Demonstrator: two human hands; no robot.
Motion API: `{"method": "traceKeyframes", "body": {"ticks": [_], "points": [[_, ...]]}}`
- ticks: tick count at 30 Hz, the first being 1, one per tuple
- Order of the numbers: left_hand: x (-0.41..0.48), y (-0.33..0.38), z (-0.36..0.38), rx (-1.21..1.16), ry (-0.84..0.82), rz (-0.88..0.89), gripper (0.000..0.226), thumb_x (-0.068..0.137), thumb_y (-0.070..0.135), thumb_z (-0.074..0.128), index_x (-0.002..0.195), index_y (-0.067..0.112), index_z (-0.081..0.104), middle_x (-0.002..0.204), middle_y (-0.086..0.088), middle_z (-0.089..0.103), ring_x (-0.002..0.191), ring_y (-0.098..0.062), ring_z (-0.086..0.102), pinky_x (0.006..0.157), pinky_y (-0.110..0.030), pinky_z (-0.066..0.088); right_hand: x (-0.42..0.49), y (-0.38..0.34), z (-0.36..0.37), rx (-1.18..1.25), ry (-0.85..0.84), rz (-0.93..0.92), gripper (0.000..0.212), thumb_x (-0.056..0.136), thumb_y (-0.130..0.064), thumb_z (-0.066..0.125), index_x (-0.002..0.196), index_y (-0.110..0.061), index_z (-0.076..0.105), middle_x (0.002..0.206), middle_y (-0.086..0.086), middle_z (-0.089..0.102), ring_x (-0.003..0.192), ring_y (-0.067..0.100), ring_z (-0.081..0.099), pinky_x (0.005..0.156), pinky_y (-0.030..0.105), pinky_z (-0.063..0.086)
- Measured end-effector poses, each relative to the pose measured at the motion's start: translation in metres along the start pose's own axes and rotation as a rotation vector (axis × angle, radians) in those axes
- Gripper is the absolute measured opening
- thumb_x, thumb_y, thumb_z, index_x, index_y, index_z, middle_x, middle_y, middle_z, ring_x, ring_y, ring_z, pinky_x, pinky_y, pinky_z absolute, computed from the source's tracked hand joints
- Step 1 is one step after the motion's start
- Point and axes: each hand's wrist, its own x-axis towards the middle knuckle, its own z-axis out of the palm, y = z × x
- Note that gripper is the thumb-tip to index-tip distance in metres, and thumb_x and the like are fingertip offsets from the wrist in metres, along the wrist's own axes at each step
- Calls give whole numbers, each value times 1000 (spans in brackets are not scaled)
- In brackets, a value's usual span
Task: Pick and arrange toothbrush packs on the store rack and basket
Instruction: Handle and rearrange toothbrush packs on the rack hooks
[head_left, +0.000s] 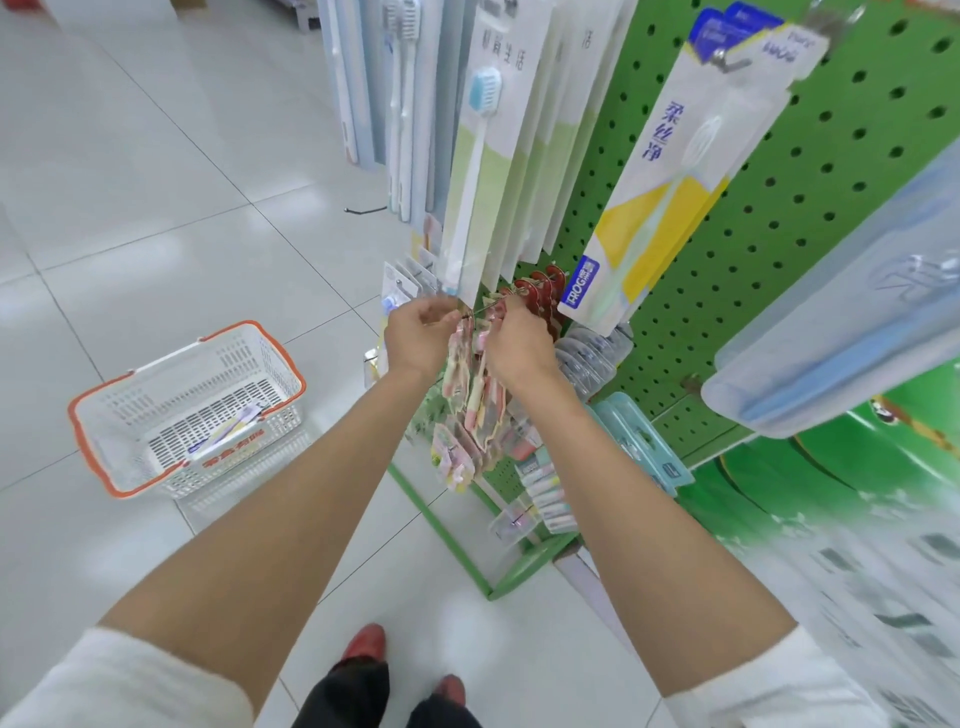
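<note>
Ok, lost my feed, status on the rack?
Left hand pinching hook tip, right hand pinching pink packs on it. Long packs hang close overhead. Basket left, on floor.

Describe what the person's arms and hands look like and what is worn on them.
The left hand and the right hand are both bare: no gloves, and no ring or watch shows. A white left sleeve and a white right sleeve, of soft-looking fabric, end near the elbows, leaving the arms uncovered below that.
</note>
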Motion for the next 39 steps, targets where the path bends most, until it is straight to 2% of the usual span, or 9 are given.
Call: {"method": "traceKeyframes", "body": {"ticks": [3,8,10,13,19,24,29,33,39], "points": [[1,-6,3,-21,9,-37,13,87,10,71,88,23,70,90,-6,71,89,-28,68,91,-44,55,10,2,6,19,-41,20,35,99,-9,41,130,-5,55,126,18,62,113,36,59,93,40,50],[0,-14,4,-39,36,-46,10,89,8,69,90,18,70,90,-7,71,91,-28,69,87,-38,56,20,14,17,53,-7,-22,29,101,-14,40,111,-5,65,104,12,68,95,31,62,77,34,46],[-1,-16,3,-51,40,-46,10,89,9,69,89,19,70,86,-5,71,84,-22,69,82,-33,56,20,16,18,75,25,-51,30,102,-17,40,117,-8,65,107,10,68,98,30,62,82,36,48],[-3,-18,2,-58,30,-32,9,91,8,67,95,14,71,84,-3,70,74,-14,65,75,-26,53,19,15,17,117,60,-73,35,103,-18,43,134,-11,57,129,10,64,117,28,59,98,38,46],[-4,-21,3,-85,47,-39,11,91,8,67,93,17,71,91,-11,73,75,-15,65,80,-32,56,21,21,24,92,56,-122,41,101,-12,47,141,-17,52,138,5,58,125,24,55,105,34,41],[-4,-20,3,-88,47,-42,10,91,7,66,95,16,71,86,-8,72,72,-13,65,77,-27,55,24,18,22,86,93,-173,37,101,-14,49,137,-19,56,128,7,66,112,25,63,93,36,49],[-7,-16,4,-123,48,-48,9,91,6,66,96,10,71,77,-1,69,58,2,62,61,-13,47,29,18,26,69,9,-228,43,100,-11,48,142,-21,51,131,10,63,113,28,63,96,42,50],[-8,-17,4,-145,48,-58,11,93,4,63,99,8,71,78,-3,69,61,-4,62,60,-13,47,29,19,25,50,6,-244,48,97,-11,48,144,-20,48,113,11,70,96,29,66,86,43,54],[-5,-19,2,-177,51,-102,13,94,7,62,92,16,70,79,0,70,63,-3,64,67,-17,49,30,40,15,45,186,-143,26,95,-6,49,120,-10,56,100,8,65,93,28,63,74,41,51]]}}
